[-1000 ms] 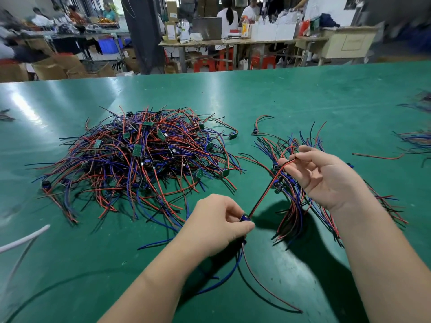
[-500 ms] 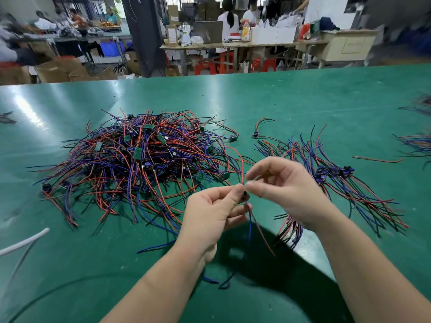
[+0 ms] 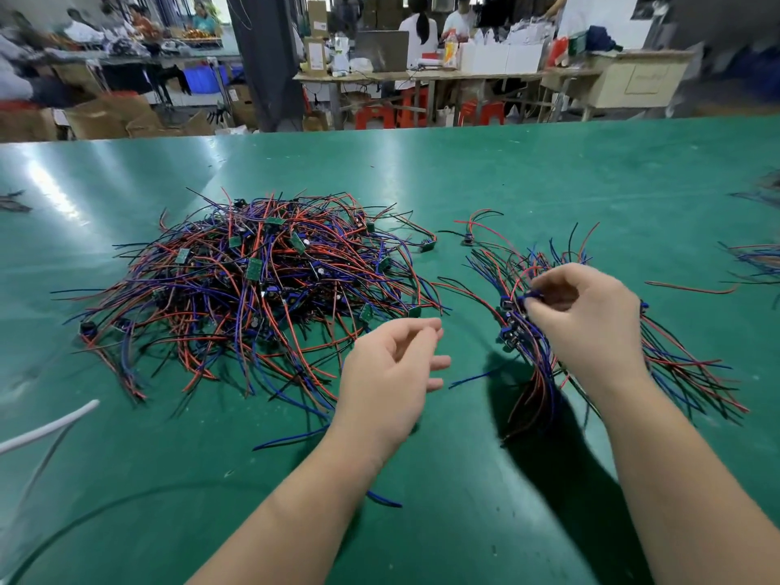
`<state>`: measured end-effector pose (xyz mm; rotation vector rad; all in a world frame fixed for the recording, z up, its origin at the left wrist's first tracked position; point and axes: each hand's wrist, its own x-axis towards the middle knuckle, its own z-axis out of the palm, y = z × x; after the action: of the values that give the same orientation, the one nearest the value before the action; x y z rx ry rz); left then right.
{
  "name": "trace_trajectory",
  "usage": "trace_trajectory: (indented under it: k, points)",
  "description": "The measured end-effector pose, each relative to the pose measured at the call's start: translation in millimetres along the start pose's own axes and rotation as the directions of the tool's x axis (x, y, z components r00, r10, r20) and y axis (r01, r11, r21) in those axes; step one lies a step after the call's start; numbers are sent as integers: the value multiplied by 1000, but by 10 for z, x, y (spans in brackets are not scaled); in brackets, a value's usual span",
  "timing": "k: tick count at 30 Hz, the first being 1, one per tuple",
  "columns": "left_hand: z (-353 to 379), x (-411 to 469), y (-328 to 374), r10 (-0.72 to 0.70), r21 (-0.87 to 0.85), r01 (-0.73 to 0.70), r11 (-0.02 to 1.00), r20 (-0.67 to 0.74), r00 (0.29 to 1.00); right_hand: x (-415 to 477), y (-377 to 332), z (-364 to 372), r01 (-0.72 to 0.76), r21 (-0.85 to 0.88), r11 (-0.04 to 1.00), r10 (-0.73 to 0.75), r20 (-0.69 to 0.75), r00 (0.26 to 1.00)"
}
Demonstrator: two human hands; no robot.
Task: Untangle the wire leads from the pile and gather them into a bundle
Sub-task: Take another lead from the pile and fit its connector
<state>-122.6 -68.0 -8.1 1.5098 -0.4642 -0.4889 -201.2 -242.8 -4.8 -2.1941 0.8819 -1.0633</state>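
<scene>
Head view: bundle (image 3: 532,365) axis runs near-far; right fingers (image 3: 548,285) pinch it; left fingers (image 3: 418,334) apart.

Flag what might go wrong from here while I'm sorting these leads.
The bundle lies fanned and unbound; as the right hand pinches a lead against it, ends could splay or snag. The left hand is empty near the pile; pulling one lead may drag tangled neighbours.

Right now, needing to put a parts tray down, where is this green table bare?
Widest: the far strip of table beyond the tangled pile and the bundle. Also mostly bare near the front edge, between the two forearms. Crowded: the gap between pile and bundle, where the left hand hovers and the right hand pinches the bundle.
</scene>
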Motion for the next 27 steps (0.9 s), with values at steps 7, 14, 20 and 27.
trace_trajectory:
  k: [7,14,20,27]
  points:
    - [-214,47,21,544,652,-470,595,104,833,44,166,58,5,-311,950,53,176,983]
    - [-669,320,-19,245,953,-12,303,-65,967,19,140,91,52,-344,938,26,218,976]
    - [-722,380,-146,60,976,51,214,-65,996,-18,136,142,122,-440,890,24,312,950]
    - [-702,396,-168,139,940,34,338,-86,987,-61,78,151,115,-456,882,61,354,933]
